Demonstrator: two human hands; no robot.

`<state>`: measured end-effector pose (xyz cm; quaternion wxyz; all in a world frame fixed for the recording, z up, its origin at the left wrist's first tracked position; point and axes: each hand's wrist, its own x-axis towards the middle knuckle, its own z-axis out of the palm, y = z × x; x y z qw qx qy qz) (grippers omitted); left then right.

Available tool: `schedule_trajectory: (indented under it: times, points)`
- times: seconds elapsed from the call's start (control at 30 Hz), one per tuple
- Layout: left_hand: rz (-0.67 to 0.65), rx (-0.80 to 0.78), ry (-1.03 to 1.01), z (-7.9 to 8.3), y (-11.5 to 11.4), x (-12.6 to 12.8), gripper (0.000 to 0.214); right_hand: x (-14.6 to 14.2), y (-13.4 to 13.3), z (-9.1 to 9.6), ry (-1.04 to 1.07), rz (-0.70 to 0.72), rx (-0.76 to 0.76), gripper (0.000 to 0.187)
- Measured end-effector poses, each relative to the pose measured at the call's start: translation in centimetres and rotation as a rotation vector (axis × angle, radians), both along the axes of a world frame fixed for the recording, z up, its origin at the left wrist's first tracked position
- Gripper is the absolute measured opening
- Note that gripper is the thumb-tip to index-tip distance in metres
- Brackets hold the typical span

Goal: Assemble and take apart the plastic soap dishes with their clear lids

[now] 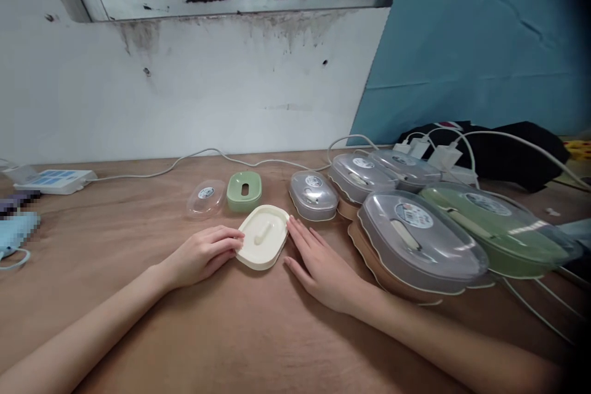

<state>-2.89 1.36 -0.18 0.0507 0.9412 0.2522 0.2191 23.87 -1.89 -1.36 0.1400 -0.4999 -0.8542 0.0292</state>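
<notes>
A shallow cream plastic tray (272,228) with an oblong raised piece in its middle rests on the table in front of me. My left hand (207,253) pinches its left edge, fingertips at the rim. Flat fingers of my right hand (318,261) touch the right rim, with the thumb spread away. Just behind the tray stands a small green box (244,192) with an oblong slot in the face toward me. Left of that box lies a clear plastic lid (206,199) with a round label.
At right are several lidded food containers, including a small grey one (314,196), a large grey one (420,240) and a green one (503,228). A white cable (184,159) runs along the back from a power strip (58,181). Plugged chargers (446,156) stand behind the containers.
</notes>
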Motion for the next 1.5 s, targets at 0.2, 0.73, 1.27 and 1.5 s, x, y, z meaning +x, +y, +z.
schedule_trajectory:
  times: [0.2,0.73,1.27,1.5]
  points:
    - [0.327,-0.169,0.162,-0.2,0.3,0.1,0.049,0.5,-0.7,0.7,-0.096,0.02,-0.119,0.062]
    - [0.416,-0.205,0.286,-0.8,0.3,-0.2,0.057,0.7,-0.6,0.7,0.108,0.146,0.067,0.027]
    - [0.443,-0.124,0.161,-0.7,-0.2,0.7,0.042,0.6,-0.9,0.8,0.142,0.209,0.066,0.056]
    - [0.603,0.068,-0.036,-0.3,4.0,3.8,0.032,0.2,-1.0,0.8,0.118,0.135,0.101,0.048]
